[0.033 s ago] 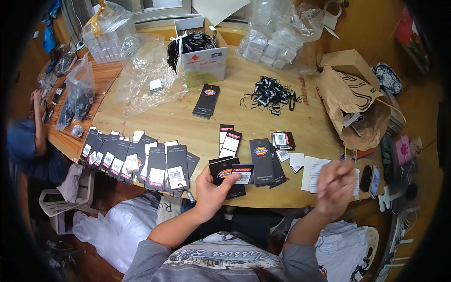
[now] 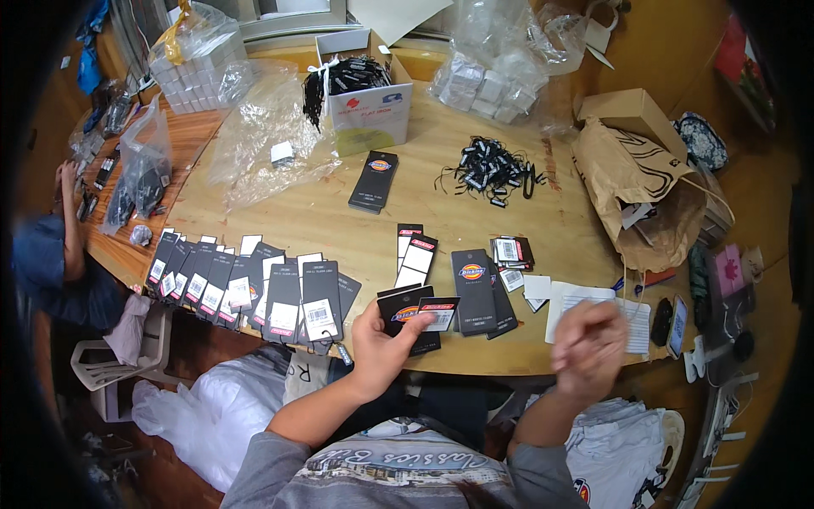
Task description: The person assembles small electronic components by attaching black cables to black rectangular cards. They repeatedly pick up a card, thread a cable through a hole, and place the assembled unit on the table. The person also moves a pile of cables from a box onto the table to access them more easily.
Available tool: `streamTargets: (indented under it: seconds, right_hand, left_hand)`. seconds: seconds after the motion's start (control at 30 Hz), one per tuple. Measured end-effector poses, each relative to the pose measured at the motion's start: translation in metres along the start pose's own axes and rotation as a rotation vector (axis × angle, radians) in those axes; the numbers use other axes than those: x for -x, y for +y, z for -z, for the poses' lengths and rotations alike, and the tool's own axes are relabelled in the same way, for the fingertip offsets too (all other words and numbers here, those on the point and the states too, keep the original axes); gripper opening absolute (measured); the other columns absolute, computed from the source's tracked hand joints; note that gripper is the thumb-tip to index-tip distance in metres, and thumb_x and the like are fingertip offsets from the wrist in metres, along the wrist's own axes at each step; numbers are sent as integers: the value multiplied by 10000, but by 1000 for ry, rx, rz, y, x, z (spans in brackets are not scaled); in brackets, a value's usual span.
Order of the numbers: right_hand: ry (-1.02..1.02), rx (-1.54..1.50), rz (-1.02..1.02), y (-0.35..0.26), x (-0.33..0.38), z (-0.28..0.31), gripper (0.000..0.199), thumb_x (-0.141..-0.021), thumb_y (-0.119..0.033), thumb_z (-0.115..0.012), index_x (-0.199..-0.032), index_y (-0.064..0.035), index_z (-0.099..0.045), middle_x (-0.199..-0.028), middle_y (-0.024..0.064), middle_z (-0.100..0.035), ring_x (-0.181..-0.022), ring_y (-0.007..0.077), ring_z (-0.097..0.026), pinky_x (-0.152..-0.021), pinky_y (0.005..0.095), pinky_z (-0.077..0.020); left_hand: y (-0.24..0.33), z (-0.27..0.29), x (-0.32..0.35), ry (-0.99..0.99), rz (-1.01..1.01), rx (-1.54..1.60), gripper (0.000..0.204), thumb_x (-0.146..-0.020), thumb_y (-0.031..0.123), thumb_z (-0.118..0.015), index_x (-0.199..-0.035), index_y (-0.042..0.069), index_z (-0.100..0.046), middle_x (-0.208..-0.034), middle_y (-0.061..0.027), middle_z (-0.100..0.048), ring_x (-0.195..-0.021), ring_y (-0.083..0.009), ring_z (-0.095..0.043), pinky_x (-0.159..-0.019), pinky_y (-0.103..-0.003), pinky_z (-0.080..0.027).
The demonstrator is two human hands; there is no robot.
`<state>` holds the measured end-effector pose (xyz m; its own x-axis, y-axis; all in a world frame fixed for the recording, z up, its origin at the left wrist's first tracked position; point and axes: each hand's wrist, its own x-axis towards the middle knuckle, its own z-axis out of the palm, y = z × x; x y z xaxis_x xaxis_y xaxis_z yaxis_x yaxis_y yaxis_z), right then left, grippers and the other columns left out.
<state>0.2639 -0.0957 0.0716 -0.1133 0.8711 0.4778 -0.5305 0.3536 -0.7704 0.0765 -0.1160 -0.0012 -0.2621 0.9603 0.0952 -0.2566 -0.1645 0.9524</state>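
My left hand (image 2: pixel 386 343) is closed on a few black hang tags (image 2: pixel 404 304), with a small barcode tag (image 2: pixel 441 316) pinched under the thumb in front of them. My right hand (image 2: pixel 589 343), slightly blurred, hovers over lined paper (image 2: pixel 579 304) with its fingers curled together; anything in them is too small to make out. Between the hands lie large black hang tags (image 2: pixel 473 293). Small barcode tags (image 2: pixel 511 252) are stacked behind them, and red-topped white tags (image 2: pixel 415 261) lie beyond my left hand. Overlapping finished-looking black tags (image 2: pixel 319 293) with barcode labels line the table's front left.
A heap of black string loops (image 2: pixel 494 170) lies farther back. Behind stands a white box (image 2: pixel 370 119) filled with more loops, near another black tag stack (image 2: pixel 373 181). A paper bag (image 2: pixel 632 187) and phone (image 2: pixel 677 327) are at right. Another person's arm (image 2: pixel 69 208) shows at left.
My right hand has shifted a little left and lower, showing more of the lined paper's top. My left hand keeps its hold on the tags, nearly still.
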Motion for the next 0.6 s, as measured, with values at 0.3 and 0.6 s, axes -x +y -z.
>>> streamTargets:
  seconds: [0.3,0.6]
  right_hand:
    - [132,353,-205,63,30,-31,98,-686,110,-553,-754,54,-513,-766,97,-523,-655,115,-518,-574,193,-430]
    - [6,589,-59,66,19,-32,124,-642,67,-588,-712,21,-497,-782,89,-503,-660,113,-487,-589,206,-404]
  left_hand:
    - [12,6,3,-48,-426,-407,196,-655,-18,-654,-824,-40,-558,-708,-102,-607,-617,-124,-584,-548,-215,-455]
    - [19,6,0,-137,-610,-494,210,-640,-40,-642,-829,-14,-556,-736,-124,-602,-615,-190,-598,-531,-235,-460]
